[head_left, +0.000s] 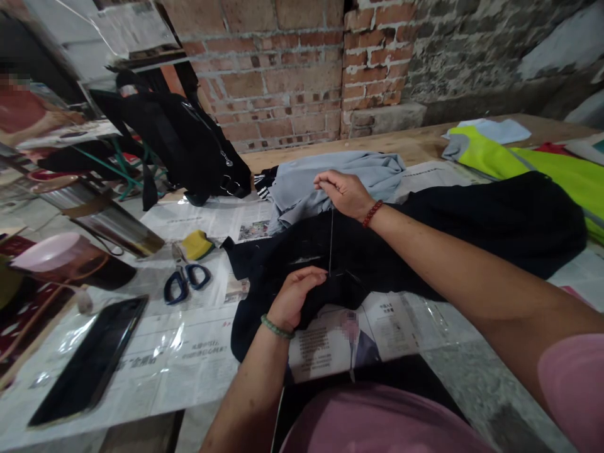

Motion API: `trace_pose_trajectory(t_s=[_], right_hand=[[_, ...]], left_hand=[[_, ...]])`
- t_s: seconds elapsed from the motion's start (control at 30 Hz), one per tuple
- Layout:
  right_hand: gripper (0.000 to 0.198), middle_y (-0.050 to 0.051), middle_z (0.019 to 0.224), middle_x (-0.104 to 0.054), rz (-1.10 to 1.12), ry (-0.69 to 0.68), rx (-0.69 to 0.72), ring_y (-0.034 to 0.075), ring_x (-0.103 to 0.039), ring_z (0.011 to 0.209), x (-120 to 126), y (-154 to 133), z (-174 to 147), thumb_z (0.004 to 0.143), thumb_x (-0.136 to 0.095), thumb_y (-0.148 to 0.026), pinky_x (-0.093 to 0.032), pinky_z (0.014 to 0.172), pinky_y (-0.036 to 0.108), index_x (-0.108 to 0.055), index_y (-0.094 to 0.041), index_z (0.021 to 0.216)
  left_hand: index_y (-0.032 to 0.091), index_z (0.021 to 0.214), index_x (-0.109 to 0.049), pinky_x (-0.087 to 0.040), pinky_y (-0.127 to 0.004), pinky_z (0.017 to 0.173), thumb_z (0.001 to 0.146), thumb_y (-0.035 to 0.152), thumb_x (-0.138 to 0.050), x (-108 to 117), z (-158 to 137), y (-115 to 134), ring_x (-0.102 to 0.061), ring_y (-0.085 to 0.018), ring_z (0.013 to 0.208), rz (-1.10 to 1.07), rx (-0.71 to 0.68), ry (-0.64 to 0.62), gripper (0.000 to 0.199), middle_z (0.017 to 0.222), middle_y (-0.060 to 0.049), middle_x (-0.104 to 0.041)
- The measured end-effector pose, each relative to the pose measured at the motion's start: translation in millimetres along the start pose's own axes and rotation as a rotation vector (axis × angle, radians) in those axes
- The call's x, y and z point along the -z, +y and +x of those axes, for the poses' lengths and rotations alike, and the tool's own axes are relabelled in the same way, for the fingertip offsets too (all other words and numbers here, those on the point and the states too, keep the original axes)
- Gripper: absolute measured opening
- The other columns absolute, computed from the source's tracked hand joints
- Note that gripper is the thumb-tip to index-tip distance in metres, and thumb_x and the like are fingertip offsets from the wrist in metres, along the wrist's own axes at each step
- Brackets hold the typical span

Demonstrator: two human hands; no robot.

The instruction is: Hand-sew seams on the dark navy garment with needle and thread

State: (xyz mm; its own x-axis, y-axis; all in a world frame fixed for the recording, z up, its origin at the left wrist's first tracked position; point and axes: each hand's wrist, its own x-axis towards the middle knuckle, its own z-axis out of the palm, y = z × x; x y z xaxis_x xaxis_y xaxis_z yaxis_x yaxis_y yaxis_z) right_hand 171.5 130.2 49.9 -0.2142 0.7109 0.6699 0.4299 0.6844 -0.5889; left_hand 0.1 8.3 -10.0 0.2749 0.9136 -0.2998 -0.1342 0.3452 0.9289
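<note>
Rumpled black cloth [278, 251] lies pinched in the left hand [295, 294]; the right hand [346, 194] pinches taut pale thread [331, 242]. Open newspaper [189, 358] separates cloth edge from smartphone [92, 358].

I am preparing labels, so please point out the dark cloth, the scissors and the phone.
Dark cloth [361, 255], head view: middle part.
Scissors [182, 267], head view: where the handles meet.
Phone [92, 358], head view: middle of the screen.

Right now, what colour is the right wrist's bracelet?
Dark red: the bracelet shows in the head view.
</note>
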Motion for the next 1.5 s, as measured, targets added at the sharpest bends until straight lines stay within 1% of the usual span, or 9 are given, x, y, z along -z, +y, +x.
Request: trace_pose_trajectory(t_s=[0.47,0.7,0.8,0.9,0.97,1.03,1.13,1.3,1.5], right_hand=[[0.017,0.001,0.079,-0.06,-0.024,0.202,-0.018,0.012,-0.055,0.077,14.0,13.9,23.2,0.082,-0.04,-0.021,-0.041,0.078,0.029,-0.055,-0.017,0.087],[0.015,-0.001,0.072,-0.058,0.012,0.199,-0.023,0.011,-0.055,0.072,20.7,11.4,38.8,0.082,-0.04,-0.019,-0.043,0.074,0.028,-0.055,-0.018,0.085],[0.017,-0.001,0.069,-0.057,0.055,0.119,-0.061,0.01,-0.055,0.064,13.8,-4.9,14.1,0.082,-0.038,-0.019,-0.045,0.065,0.025,-0.055,-0.017,0.085],[0.016,-0.002,0.067,-0.059,0.071,-0.138,-0.174,0.009,-0.055,0.054,0.8,-27.2,-41.3,0.082,-0.039,-0.019,-0.044,0.056,0.023,-0.055,-0.018,0.084],[0.017,0.0,0.07,-0.059,0.051,-0.174,-0.221,0.009,-0.057,0.055,-7.5,-37.9,-81.0,0.082,-0.038,-0.018,-0.044,0.056,0.022,-0.055,-0.017,0.085],[0.018,0.001,0.072,-0.059,0.014,-0.13,-0.226,0.01,-0.057,0.056,-13.6,-41.7,-111.6,0.083,-0.036,-0.017,-0.044,0.056,0.023,-0.053,-0.017,0.088],[0.019,0.003,0.074,-0.059,-0.099,0.022,-0.202,0.013,-0.057,0.065,-15.9,-34.5,-133.8,0.082,-0.036,-0.017,-0.045,0.062,0.026,-0.052,-0.018,0.09],[0.019,0.002,0.067,-0.057,-0.182,0.206,-0.277,0.014,-0.056,0.061,-5.4,-11.5,-135.5,0.083,-0.036,-0.021,-0.044,0.061,0.025,-0.053,-0.018,0.089],[0.019,0.0,0.064,-0.055,-0.145,0.264,-0.323,0.012,-0.055,0.06,0.1,-5.0,-135.1,0.084,-0.035,-0.021,-0.043,0.062,0.023,-0.053,-0.018,0.091]], left_hand=[[0.015,0.068,-0.069,-0.04,-0.021,0.058,0.059,0.018,-0.064,-0.3,0.6,-0.7,-0.054,-0.011,0.059,0.02,-0.008,-0.001,0.011,0.064,0.0,-0.064],[0.016,0.067,-0.069,-0.039,-0.021,0.06,0.057,0.017,-0.065,0.7,1.8,-1.0,-0.055,-0.011,0.06,0.047,-0.013,0.03,0.011,0.063,0.0,-0.065],[0.016,0.066,-0.068,-0.039,-0.022,0.06,0.056,0.016,-0.066,0.0,0.0,1.0,-0.055,-0.011,0.059,0.021,-0.016,0.025,0.011,0.063,0.0,-0.065],[0.016,0.065,-0.068,-0.039,-0.021,0.058,0.056,0.018,-0.067,-1.0,-1.6,2.0,-0.053,-0.01,0.055,-0.005,-0.004,-0.004,0.009,0.06,0.001,-0.063],[0.016,0.066,-0.067,-0.039,-0.02,0.057,0.057,0.019,-0.068,-1.5,-1.5,1.9,-0.053,-0.009,0.055,-0.009,-0.013,-0.013,0.009,0.06,0.002,-0.062],[0.016,0.068,-0.067,-0.039,-0.02,0.056,0.059,0.02,-0.068,-2.1,-0.6,1.7,-0.052,-0.009,0.056,0.005,-0.033,-0.013,0.01,0.062,0.001,-0.062],[0.015,0.069,-0.067,-0.039,-0.019,0.055,0.06,0.023,-0.069,-4.5,1.3,2.2,-0.052,-0.009,0.057,0.094,-0.052,-0.017,0.012,0.065,0.001,-0.062],[0.015,0.07,-0.066,-0.036,-0.019,0.052,0.06,0.028,-0.068,-11.7,1.9,5.7,-0.048,-0.008,0.053,0.316,-0.023,-0.125,0.017,0.062,0.002,-0.059],[0.014,0.061,-0.061,-0.032,-0.019,0.047,0.067,0.035,-0.061,-7.8,6.4,18.4,-0.043,-0.008,0.049,0.651,-0.066,-0.203,0.022,0.054,0.004,-0.051]])
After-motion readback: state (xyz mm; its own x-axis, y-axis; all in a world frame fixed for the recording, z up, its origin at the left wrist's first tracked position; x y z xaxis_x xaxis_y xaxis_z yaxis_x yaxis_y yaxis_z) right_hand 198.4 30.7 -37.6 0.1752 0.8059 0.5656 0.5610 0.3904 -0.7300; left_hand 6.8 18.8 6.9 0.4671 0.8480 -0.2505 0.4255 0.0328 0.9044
